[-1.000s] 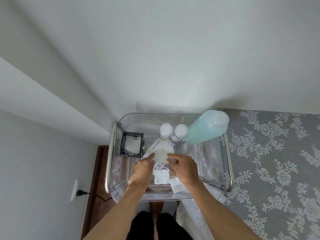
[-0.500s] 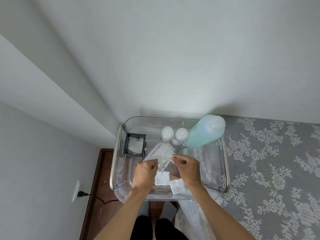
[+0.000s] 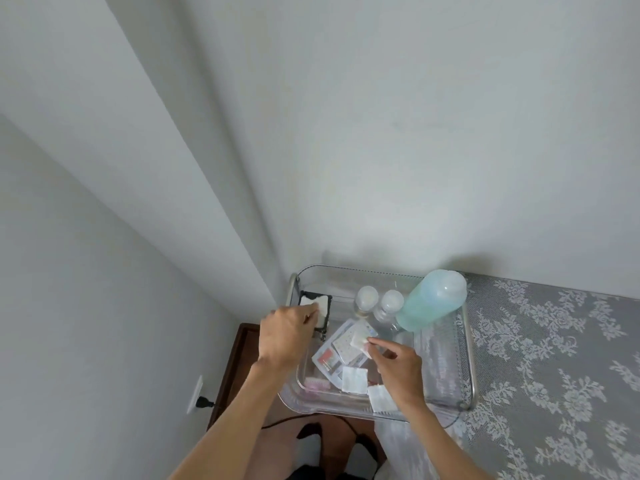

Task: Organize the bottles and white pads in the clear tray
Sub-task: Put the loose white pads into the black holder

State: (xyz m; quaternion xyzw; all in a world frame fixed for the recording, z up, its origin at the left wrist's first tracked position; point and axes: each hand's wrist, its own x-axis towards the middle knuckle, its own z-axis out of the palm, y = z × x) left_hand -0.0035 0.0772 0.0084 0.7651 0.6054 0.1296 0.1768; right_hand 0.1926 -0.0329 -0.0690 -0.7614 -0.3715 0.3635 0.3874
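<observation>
Dropping a pad into the black holder [image 3: 323, 301] at the clear tray's [image 3: 349, 405] far-left corner, left grip [image 3: 289, 332] pinching it; right grip [image 3: 398, 367] pinching another white pad [image 3: 358, 340], queued next.

Glossy clear plastic tray [image 3: 349, 271], lace cloth [image 3: 554, 341]

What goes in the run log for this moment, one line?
left hand: placing white pad in black-framed holder | right hand: pinching white square pad | clear plastic tray: two loose pads, bottles upright
</observation>
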